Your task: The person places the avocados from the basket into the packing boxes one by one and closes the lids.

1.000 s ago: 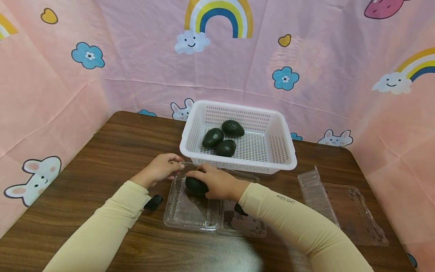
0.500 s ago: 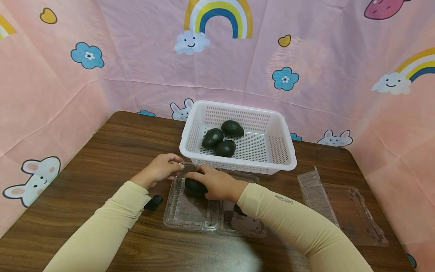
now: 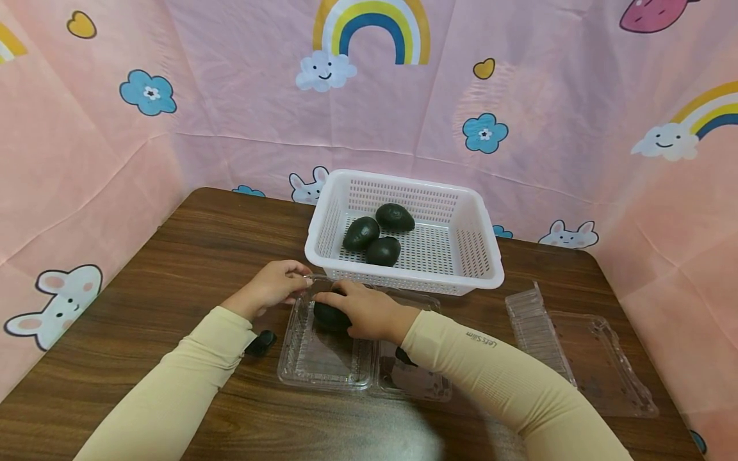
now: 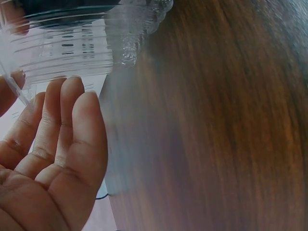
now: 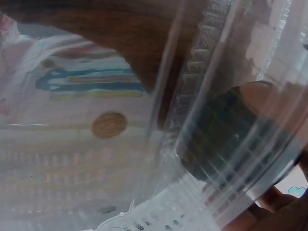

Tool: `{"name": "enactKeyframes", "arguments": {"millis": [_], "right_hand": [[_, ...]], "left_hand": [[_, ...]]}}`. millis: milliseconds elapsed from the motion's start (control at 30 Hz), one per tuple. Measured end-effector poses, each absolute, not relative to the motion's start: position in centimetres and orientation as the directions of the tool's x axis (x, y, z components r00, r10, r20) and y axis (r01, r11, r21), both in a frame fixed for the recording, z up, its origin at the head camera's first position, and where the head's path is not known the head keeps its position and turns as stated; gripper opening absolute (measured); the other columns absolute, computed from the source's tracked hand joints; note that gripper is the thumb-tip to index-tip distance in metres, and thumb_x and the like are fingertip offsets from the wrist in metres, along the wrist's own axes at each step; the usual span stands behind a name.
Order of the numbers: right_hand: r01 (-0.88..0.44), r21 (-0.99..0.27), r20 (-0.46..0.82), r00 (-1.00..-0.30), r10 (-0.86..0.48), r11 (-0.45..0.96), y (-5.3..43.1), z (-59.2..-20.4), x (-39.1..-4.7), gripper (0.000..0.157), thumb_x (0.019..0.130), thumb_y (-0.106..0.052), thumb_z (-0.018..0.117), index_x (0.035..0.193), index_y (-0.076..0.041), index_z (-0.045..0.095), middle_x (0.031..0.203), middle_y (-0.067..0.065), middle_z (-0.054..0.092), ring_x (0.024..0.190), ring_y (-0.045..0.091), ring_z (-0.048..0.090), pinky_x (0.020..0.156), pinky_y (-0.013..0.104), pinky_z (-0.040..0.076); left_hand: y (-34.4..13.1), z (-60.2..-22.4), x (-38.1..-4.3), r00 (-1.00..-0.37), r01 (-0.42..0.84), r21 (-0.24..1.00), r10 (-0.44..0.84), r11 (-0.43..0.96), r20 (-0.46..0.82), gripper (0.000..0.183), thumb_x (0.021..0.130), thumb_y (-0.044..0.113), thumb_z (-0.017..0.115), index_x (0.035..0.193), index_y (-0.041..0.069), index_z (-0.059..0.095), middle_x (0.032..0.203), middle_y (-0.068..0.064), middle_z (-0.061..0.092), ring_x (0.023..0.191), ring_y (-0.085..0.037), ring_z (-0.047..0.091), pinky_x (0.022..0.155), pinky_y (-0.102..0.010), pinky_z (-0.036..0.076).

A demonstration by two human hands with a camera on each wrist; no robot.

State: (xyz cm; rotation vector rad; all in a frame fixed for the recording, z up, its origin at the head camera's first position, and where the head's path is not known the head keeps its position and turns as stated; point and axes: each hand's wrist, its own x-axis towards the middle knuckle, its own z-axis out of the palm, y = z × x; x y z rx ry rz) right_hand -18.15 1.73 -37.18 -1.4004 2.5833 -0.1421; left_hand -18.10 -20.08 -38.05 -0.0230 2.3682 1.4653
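Before me lies a clear plastic clamshell container point(image 3: 328, 363), unfolded flat with its two halves side by side. My left hand point(image 3: 275, 286) pinches the rim at its far left corner; the left wrist view shows thumb and forefinger on the thin plastic edge and the other fingers extended. My right hand point(image 3: 371, 312) grips a dark green avocado point(image 3: 330, 316) from above, inside the far end of the left half. Through the ribbed plastic wall, the right wrist view shows this avocado point(image 5: 216, 134) and parts of the fingers. The avocado's underside is hidden.
Just behind the container stands a white perforated basket point(image 3: 429, 248) holding three more avocados point(image 3: 361, 234). A second clear clamshell point(image 3: 539, 330) lies unfolded at the right. Printed cloth walls point(image 3: 242, 96) enclose the table point(image 3: 225, 230) at the back and sides.
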Motion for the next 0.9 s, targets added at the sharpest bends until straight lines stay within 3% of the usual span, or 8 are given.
{"name": "enactKeyframes", "arguments": {"millis": [900], "right_hand": [[-0.835, -0.143, -0.086, -0.525, -0.847, 0.532, 2.29, -36.51, -17.71, 0.074, 0.082, -0.009, 0.076, 0.146, -0.019, 0.042, 0.141, 0.014, 0.043, 0.125, 0.027, 0.049, 0.087, 0.036, 0.051]], "left_hand": [[-20.15, -38.42, -18.22, -0.936, -0.196, 0.864, 0.173, 0.464, -0.306, 0.037, 0.100, 0.017, 0.053, 0.129, -0.006, 0.052, 0.115, -0.020, 0.064, 0.098, -0.024, 0.061, 0.077, -0.034, 0.055]]}}
